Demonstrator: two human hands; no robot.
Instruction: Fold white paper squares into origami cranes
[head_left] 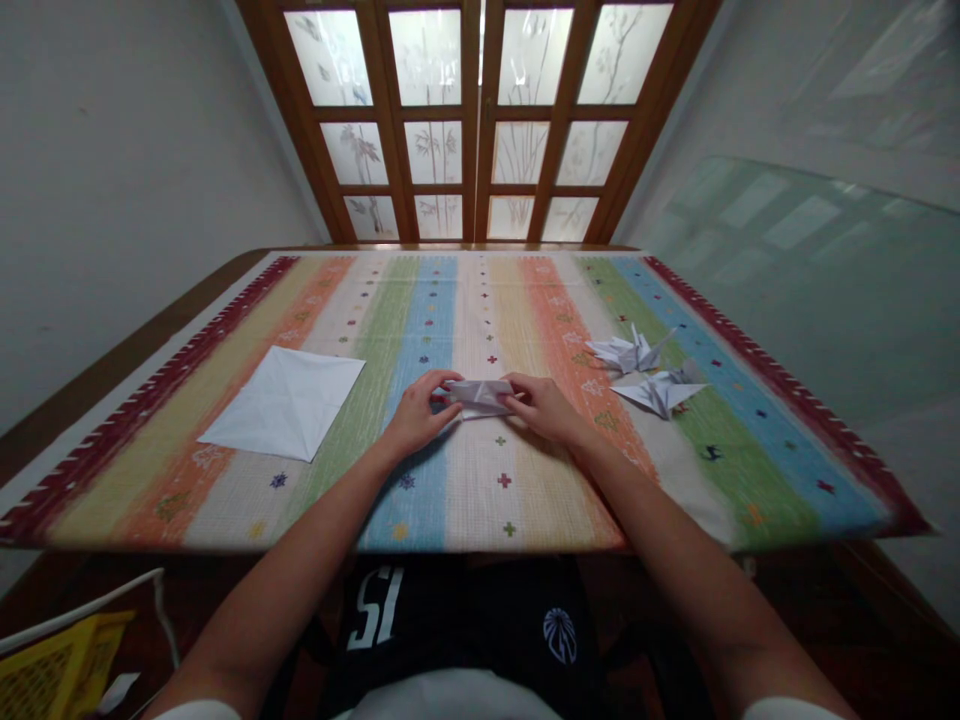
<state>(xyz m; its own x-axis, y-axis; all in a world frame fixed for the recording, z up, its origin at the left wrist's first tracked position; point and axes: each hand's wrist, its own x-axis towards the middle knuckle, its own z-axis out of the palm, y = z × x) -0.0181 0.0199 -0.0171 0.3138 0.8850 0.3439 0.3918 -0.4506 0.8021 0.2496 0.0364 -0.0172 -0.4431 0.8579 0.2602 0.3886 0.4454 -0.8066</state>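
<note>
Both my hands pinch a small folded white paper piece [480,397] from either side, just above the middle of the striped tablecloth [480,300]. My left hand [418,412] grips its left end, and my right hand [544,410] grips its right end. To the right lie two white origami cranes [628,351] [660,393], close together and apart from my hands. A creased square of white paper [285,403] lies flat to the left, beyond reach of my fingers.
The cloth covers a wooden table, with a dark red border along both sides. Frosted glass doors in a wooden frame [480,120] stand behind it. A yellow plastic crate [64,670] sits low at the left, below the table edge.
</note>
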